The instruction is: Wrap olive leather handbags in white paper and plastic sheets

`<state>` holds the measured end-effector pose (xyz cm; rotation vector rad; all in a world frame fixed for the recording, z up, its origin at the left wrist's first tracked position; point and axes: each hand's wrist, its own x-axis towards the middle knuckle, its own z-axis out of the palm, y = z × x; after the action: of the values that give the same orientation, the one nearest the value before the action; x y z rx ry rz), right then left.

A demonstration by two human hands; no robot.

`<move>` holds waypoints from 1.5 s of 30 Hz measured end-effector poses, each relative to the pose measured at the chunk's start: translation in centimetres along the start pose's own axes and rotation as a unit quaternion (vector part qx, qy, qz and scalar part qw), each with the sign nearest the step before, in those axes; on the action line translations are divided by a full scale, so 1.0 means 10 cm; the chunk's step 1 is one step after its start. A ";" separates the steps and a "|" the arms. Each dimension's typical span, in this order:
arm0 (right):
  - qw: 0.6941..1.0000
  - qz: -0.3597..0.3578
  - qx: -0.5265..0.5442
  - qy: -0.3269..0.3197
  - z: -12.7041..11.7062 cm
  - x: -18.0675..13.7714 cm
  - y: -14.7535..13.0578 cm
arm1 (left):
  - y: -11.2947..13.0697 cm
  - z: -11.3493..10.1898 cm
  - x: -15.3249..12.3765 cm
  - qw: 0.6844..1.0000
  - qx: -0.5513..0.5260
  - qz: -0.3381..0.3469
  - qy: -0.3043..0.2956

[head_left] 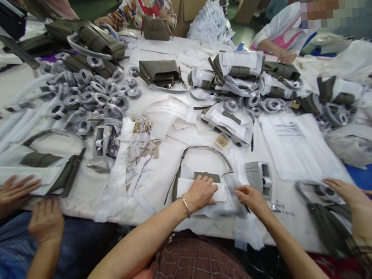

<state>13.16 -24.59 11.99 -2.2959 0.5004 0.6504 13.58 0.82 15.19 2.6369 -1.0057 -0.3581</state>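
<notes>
An olive-green handbag (207,176) lies in front of me, partly covered with white paper (186,186). Its wrapped handle (207,147) arches away from me, and a thin dark strap (171,186) trails off its left side. My left hand (205,192) rests across the paper with its fingers stretched out. At the bag's right edge, my right hand (251,198) has its fingers pinched together beside a translucent white sheet (231,189). A short dark strip shows below those fingers; whether they grip it or the sheet is unclear.
Right of the bag stands a grey tape dispenser (259,179). Paper tags (138,154) lie left, beyond them coiled wrapped straps (88,97). More bags (238,66) are piled at the back right. Co-workers' hands (16,191) handle another bag (63,177) at left; another person's arm (355,203) reaches in at right.
</notes>
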 end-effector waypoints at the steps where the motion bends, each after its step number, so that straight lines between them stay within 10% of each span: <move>1: 1.000 0.003 0.001 -0.007 0.04 0.00 -0.01 | 0.02 0.00 0.02 1.000 0.006 0.006 0.000; 30: 0.948 -0.012 0.143 -0.283 -0.01 -0.03 -0.22 | 0.02 0.39 0.06 0.997 -0.041 -0.008 0.061; 39: 0.985 -0.011 0.115 -0.127 0.25 0.06 -0.07 | -0.02 0.52 0.08 0.995 -0.083 0.012 0.057; 45: 0.984 0.039 0.092 -0.145 0.26 0.09 -0.10 | -0.04 0.59 0.07 0.994 -0.082 0.021 0.067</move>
<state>13.60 -22.18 10.29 -1.9760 0.4908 0.9206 12.38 -0.44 9.50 2.4538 -0.9456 -0.2379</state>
